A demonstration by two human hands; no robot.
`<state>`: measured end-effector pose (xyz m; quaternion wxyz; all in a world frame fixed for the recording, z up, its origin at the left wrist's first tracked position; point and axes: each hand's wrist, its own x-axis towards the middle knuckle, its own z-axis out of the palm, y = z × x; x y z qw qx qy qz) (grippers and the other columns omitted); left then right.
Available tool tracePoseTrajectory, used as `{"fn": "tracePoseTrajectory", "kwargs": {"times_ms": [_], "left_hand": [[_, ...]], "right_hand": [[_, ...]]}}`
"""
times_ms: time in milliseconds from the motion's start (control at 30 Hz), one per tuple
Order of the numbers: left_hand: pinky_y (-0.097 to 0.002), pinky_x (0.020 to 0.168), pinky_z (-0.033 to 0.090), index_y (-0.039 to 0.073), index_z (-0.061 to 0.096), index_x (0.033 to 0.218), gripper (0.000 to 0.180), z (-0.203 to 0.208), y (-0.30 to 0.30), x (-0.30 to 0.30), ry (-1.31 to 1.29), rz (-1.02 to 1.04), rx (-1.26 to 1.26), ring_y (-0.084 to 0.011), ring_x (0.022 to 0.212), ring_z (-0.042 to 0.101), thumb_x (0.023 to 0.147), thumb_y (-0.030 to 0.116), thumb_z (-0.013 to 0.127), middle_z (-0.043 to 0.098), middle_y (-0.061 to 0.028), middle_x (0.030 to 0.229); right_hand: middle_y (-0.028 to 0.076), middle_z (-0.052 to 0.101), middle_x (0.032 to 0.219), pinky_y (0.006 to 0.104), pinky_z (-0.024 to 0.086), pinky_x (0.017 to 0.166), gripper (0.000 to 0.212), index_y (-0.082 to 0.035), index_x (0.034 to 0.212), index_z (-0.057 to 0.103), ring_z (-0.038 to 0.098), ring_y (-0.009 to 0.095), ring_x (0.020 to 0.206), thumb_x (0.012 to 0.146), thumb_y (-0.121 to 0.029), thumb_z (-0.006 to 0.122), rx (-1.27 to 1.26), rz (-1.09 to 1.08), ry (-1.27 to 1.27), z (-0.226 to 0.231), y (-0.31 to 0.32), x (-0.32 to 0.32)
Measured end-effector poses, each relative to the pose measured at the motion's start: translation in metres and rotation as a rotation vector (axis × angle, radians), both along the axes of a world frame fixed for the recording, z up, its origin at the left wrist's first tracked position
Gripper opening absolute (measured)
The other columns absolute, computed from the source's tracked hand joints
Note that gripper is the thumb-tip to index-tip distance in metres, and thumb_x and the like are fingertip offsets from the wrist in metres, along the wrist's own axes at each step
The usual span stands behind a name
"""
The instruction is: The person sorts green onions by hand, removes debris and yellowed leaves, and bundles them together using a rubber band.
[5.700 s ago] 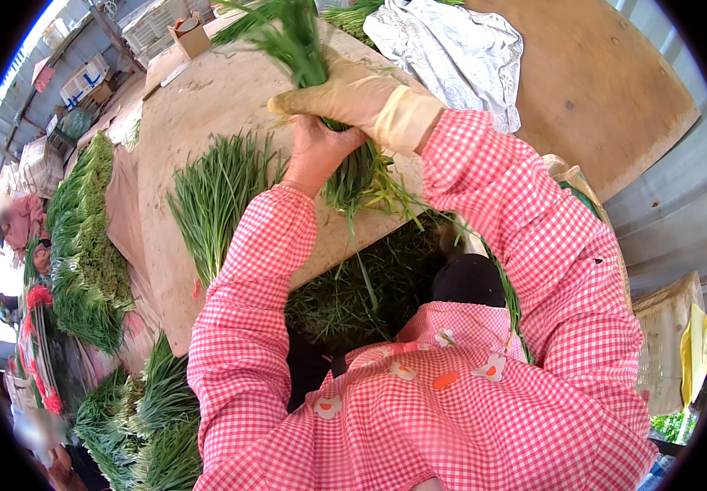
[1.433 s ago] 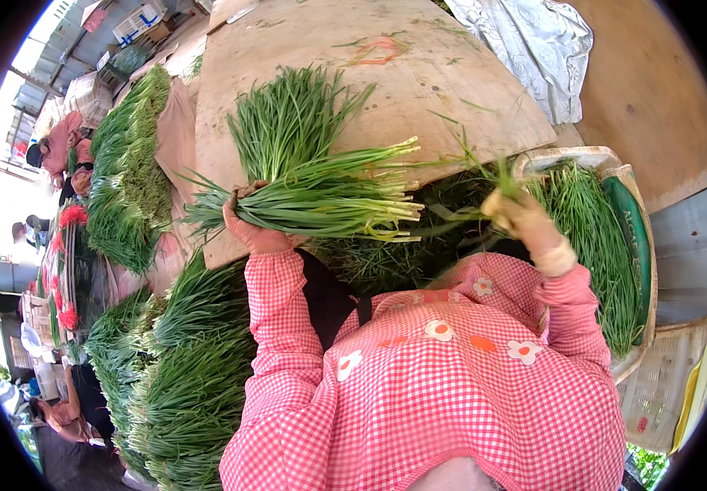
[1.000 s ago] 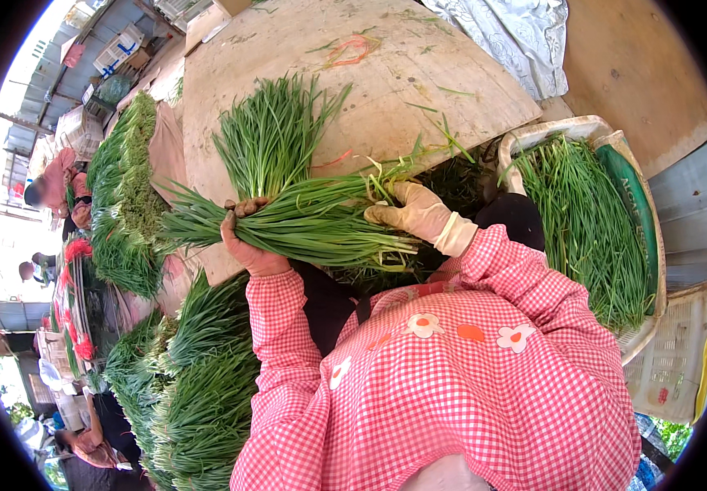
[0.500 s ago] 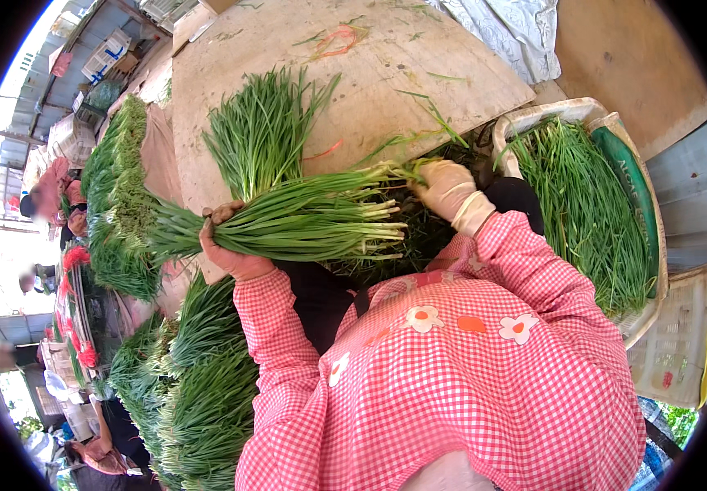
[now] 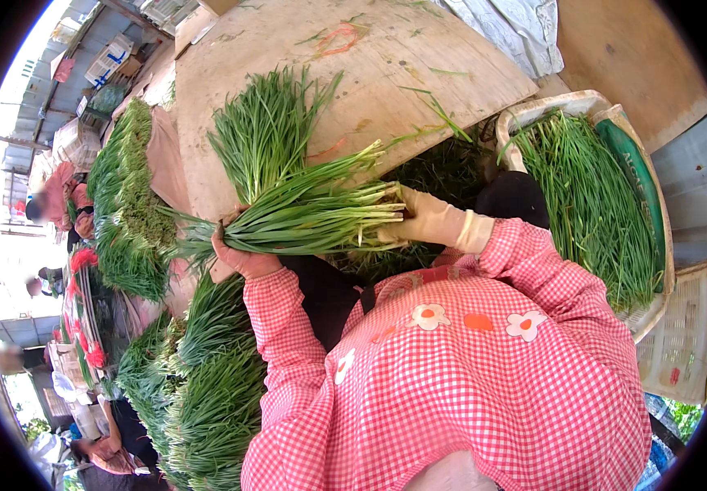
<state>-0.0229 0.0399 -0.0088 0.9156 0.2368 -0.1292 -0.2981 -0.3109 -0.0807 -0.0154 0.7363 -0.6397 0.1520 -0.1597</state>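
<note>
Head view: nearest is the person's red-and-white checked smock (image 5: 451, 376), with both sleeves reaching forward. The left hand (image 5: 244, 257) grasps a bunch of greens (image 5: 308, 221) toward its leafy end, the thumb on the near side. The right hand (image 5: 431, 221), in a pale glove, is at the other end, its fingers touching the pale stalk ends; whether they are pinching a stalk, I cannot tell. The held bunch is in front of the person, partly over the near edge of the table and partly over a dark gap with loose green scraps (image 5: 443, 168). Its long axis runs crosswise, left to right, rising slightly toward the right; the stalk ends point right and fan apart, while the leaf tips point left, past the left hand. On the left, near the smock, is a big heap of greens (image 5: 214, 389); on the right, a white crate (image 5: 524, 114) is filled with more greens (image 5: 591, 213). Just beyond the held bunch, a second bunch (image 5: 267, 135) lies on the wooden table (image 5: 419, 82), its leaf tips pointing away from the person and its lower end hidden. Farther along the table is a tangle of reddish strands (image 5: 341, 39), with a whitish cloth (image 5: 525, 37) to its right.
</note>
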Motion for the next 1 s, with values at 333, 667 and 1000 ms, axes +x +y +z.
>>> {"fn": "tracePoseTrajectory", "kwargs": {"times_ms": [333,667,1000], "left_hand": [[-0.0501,0.08,0.048,0.005,0.056,0.082,0.02,0.008,0.005,-0.037,0.104,-0.08,0.266,-0.0326,0.086,0.059,0.08,0.021,0.046,0.062,-0.0154,0.091],[-0.0486,0.089,0.043,-0.007,0.055,0.108,0.048,0.007,0.005,-0.024,0.22,-0.02,0.263,-0.0338,0.096,0.057,0.076,0.027,0.043,0.06,-0.0196,0.105],[-0.0456,0.085,0.046,-0.006,0.054,0.107,0.044,0.025,-0.01,-0.058,0.129,0.079,0.336,-0.0316,0.09,0.058,0.08,0.027,0.042,0.06,-0.0182,0.098]], "right_hand": [[0.003,0.063,0.094,0.0246,0.046,0.076,0.035,-0.002,0.111,0.057,0.057,0.012,0.085,0.088,-0.028,0.058,0.088,-0.242,-0.05,-0.018,-0.037,0.004],[-0.005,0.041,0.053,0.0199,0.028,0.045,0.038,-0.014,0.068,0.052,0.036,0.005,0.047,0.089,-0.046,0.051,0.226,-0.658,0.156,-0.011,-0.062,-0.058],[0.005,0.06,0.097,0.0274,0.043,0.083,0.036,-0.002,0.108,0.056,0.055,0.014,0.089,0.086,-0.03,0.061,0.08,0.031,-0.119,-0.007,-0.004,0.009]]}}
